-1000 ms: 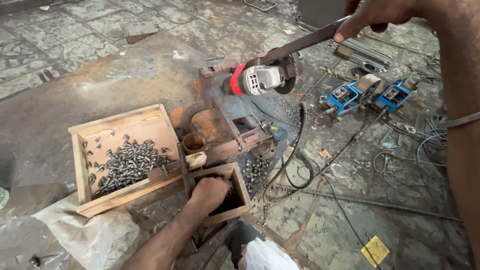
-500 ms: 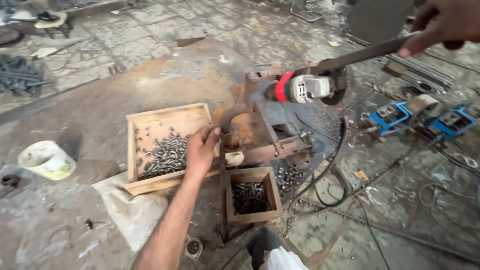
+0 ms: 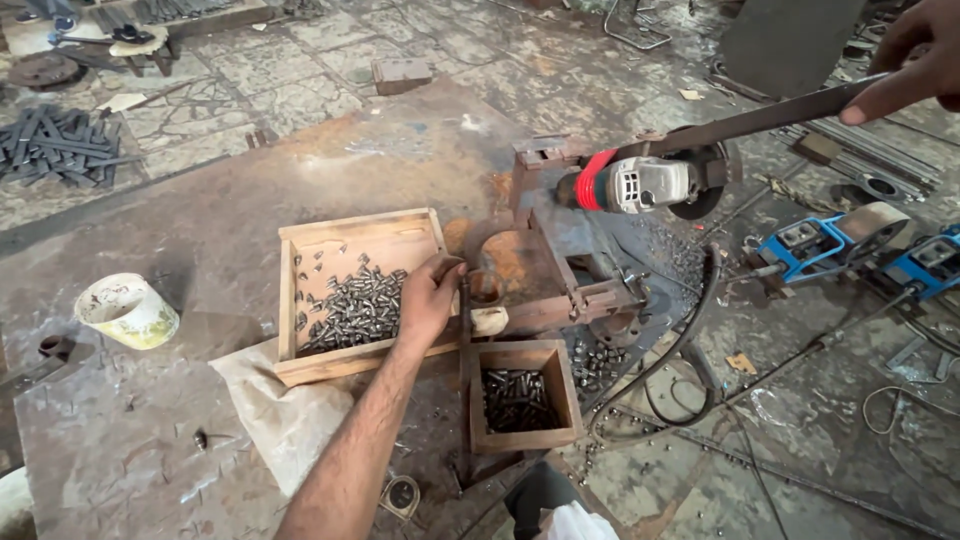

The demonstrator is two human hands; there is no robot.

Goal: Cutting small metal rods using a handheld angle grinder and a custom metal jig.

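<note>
Cut off, covered and too small to tell

The right hand [image 3: 915, 60] is cropped by the top and right edges, so only its fingers on the long metal lever [image 3: 760, 118] show. The left hand [image 3: 428, 300] curls over the edge of the large wooden tray [image 3: 340, 235], hiding its fingertips and whatever they grip. The small metal pieces [image 3: 350, 310] in that tray are too tiny to tell apart. The grinder's disc [image 3: 700, 195] sits mostly behind its guard. A blue tool [image 3: 935, 262] runs off the right edge, and pale cloth [image 3: 575, 522] is cut at the bottom.
</note>
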